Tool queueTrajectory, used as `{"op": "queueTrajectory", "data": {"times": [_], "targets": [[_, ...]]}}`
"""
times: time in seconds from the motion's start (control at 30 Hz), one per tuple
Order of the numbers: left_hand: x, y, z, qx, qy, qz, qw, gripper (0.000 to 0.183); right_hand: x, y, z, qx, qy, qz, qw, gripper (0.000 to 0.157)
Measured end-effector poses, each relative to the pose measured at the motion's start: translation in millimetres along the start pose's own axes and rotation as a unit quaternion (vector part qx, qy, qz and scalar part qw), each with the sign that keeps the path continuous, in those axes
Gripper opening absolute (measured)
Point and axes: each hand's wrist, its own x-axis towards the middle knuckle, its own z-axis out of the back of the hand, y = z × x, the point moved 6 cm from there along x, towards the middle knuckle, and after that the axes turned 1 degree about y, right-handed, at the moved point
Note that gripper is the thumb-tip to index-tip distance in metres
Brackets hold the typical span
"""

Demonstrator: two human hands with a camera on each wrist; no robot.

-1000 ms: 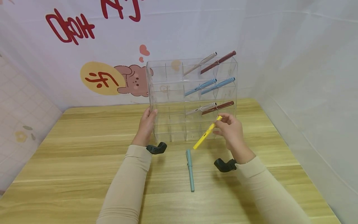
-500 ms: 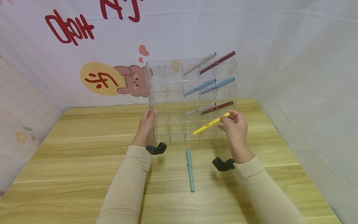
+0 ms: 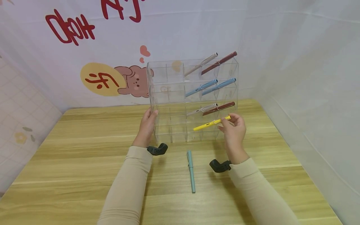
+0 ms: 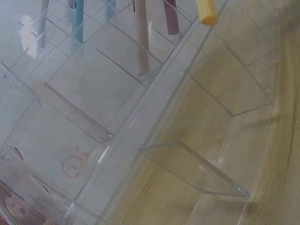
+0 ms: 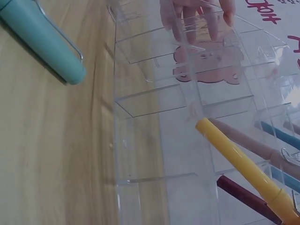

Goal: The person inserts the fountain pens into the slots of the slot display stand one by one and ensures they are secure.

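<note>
A clear acrylic pen rack (image 3: 151, 103) stands on the table, and my left hand (image 3: 147, 126) holds its lower left side. My right hand (image 3: 235, 132) pinches a yellow pen (image 3: 206, 125) near its cap end. That pen slants in front of the rack's lowest row, its free end pointing left; the right wrist view shows that end close to the clear front, and whether it touches cannot be told. A teal pen (image 3: 191, 175) lies on the table before the rack. In the right wrist view, fingers of the left hand (image 5: 197, 16) show through the acrylic.
In the rack's right-hand columns lean a grey pen (image 3: 201, 64) and a maroon pen (image 3: 219, 63) on top, two blue pens (image 3: 222, 86) below, then another grey and maroon pair. A printed cloth (image 3: 197, 28) hangs behind the wooden table (image 3: 84, 168).
My right hand has brought the yellow pen up and tilted it flatter, its free end rising toward the rack's lowest row. The left hand and the teal pen stay where they were.
</note>
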Motion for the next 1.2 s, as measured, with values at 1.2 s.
{"op": "queueTrajectory", "data": {"times": [1.2], "targets": [[-15.1,-16.1,-3.3,0.012,0.001,0.016,0.9998,0.058,-12,-36,-20.4,-0.032,0.021,0.009,0.999,0.029]]}}
